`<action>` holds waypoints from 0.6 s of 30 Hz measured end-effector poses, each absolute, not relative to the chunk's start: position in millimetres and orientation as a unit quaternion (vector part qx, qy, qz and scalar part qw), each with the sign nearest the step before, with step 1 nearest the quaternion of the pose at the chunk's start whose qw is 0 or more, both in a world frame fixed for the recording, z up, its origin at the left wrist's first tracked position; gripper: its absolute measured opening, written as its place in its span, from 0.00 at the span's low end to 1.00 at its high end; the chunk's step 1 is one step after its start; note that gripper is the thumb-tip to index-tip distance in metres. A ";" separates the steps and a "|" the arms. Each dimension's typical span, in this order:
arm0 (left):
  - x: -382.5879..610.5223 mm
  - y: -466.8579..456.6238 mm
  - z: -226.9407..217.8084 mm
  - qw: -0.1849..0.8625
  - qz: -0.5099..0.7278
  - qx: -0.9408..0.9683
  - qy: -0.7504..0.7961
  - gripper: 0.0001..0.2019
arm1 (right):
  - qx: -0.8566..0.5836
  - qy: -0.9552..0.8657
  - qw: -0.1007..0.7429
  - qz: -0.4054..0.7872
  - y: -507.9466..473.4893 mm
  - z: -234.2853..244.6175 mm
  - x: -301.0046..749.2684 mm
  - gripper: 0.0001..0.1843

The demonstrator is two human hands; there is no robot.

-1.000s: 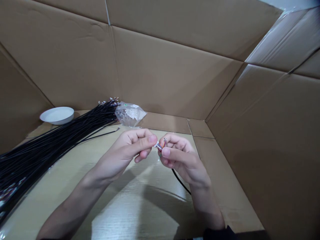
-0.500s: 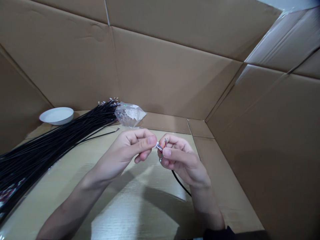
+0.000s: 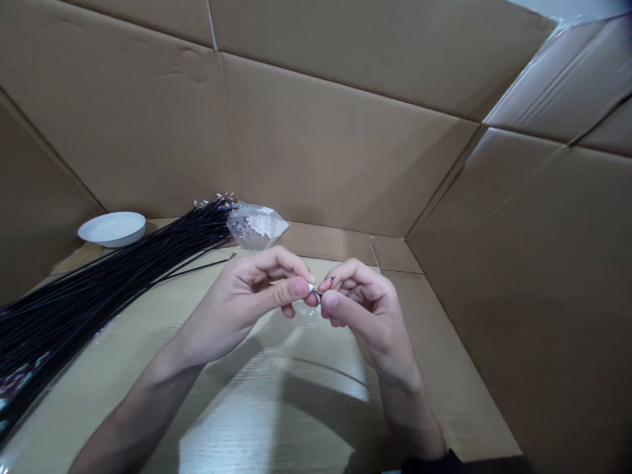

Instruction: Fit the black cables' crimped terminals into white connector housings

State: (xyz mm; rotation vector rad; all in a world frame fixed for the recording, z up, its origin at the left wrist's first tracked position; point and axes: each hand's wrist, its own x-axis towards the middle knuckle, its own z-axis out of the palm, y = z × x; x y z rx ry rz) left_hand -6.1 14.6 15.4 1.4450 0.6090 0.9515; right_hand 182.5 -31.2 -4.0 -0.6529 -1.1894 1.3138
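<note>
My left hand (image 3: 269,286) pinches a small white connector (image 3: 311,288) between thumb and forefinger. Facing it, my right hand (image 3: 358,299) is closed on the thin coloured wires (image 3: 320,291) of a cable end. One wire, orange-red with a bare metal tip, sticks up above the right thumb, and a green one hangs below between the hands. The wires run to the connector, but whether they sit inside it is too small to tell. The black cable itself is hidden behind my right hand and forearm.
A thick bundle of black cables (image 3: 123,276) fills the left side. Behind it stands a white shallow bowl (image 3: 112,229). A clear plastic bag (image 3: 257,226) with small white pieces lies at the back. Cardboard walls (image 3: 345,145) enclose the table (image 3: 232,421).
Both hands have shifted slightly, and my right hand has turned, with its fingers raised. The black cable that hung below my right hand is out of sight.
</note>
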 end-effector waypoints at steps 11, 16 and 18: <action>-6.6 10.0 19.7 0.578 0.408 0.648 0.280 0.03 | -0.330 -0.608 0.642 0.331 -45.1 -3.2 176.3 0.07; -6.8 13.5 15.3 0.602 0.392 0.644 0.263 0.04 | -0.332 -0.620 0.643 0.301 -48.5 -2.9 172.8 0.08; -6.9 14.6 14.3 0.610 0.387 0.641 0.260 0.04 | -0.333 -0.623 0.643 0.296 -48.8 -3.0 172.2 0.09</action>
